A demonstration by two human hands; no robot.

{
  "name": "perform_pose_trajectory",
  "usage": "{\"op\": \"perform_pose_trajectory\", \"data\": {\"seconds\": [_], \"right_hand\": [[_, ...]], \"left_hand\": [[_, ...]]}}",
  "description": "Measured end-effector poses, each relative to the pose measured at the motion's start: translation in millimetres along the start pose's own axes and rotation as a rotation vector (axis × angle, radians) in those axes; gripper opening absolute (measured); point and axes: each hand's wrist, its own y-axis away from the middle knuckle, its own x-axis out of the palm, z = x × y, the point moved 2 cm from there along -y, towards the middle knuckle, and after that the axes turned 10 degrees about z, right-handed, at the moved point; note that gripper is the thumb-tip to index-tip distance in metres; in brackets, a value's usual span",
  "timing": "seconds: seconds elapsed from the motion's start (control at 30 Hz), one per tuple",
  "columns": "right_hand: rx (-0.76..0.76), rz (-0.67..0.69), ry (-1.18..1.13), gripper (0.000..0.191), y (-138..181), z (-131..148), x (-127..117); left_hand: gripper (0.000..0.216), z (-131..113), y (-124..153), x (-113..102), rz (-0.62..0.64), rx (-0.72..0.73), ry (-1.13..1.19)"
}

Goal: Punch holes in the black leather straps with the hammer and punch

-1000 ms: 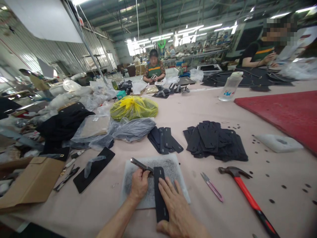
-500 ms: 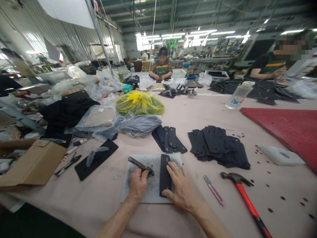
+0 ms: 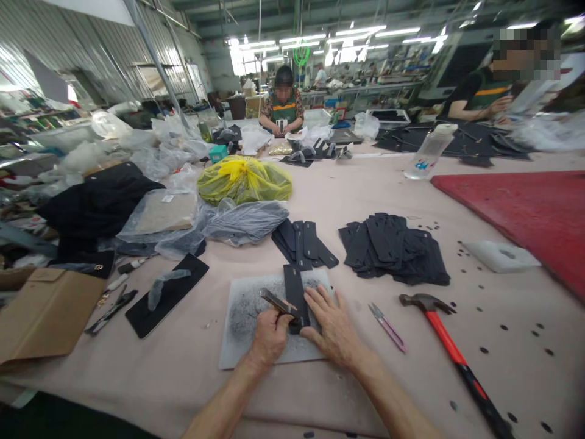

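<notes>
My left hand [image 3: 269, 336] is closed around a metal hand punch [image 3: 276, 301], its lower end over the near part of a black strip [image 3: 294, 285]. Spread and flat, my right hand [image 3: 334, 323] lies along the strip's right edge with fingertips on or beside it; exact contact is partly hidden. Under both is a pale board [image 3: 240, 305] with dark specks. To the right lie pink-handled thread snips [image 3: 387, 328] and a claw hammer [image 3: 443, 335] with a red and black handle. Beyond the board are a small group of black strips [image 3: 306, 244] and a larger pile of black pieces [image 3: 397, 250].
At left are a cardboard box [image 3: 55, 311], a black panel [image 3: 178, 299] and plastic-wrapped goods [image 3: 247, 221]. A yellow bag [image 3: 247, 180] stands behind. At right are a white block [image 3: 503, 256], a red board [image 3: 516, 201] and a clear bottle [image 3: 429, 152]. Two co-workers sit across the table.
My left hand has brought the punch rightward from the bare board onto the strip. The strip now sits slightly tilted and farther up. The whole view has shifted a little.
</notes>
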Motion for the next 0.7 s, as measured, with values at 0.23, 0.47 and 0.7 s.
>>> {"op": "perform_pose_trajectory", "data": {"seconds": [0.23,0.47,0.7], "right_hand": [[-0.034,-0.014,-0.105,0.069,7.6,-0.7,-2.1],[-0.006,-0.068,-0.135,0.064,6.1,0.6,-2.9],[0.006,-0.07,-0.14,0.063,7.2,2.1,-5.7]], "left_hand": [[0.024,-1.2,-0.2,4.7,0.018,0.017,-0.081],[0.024,-1.8,-0.3,9.1,0.006,0.036,-0.173],[0.023,-2.0,0.9,10.0,0.004,0.072,-0.224]]}}
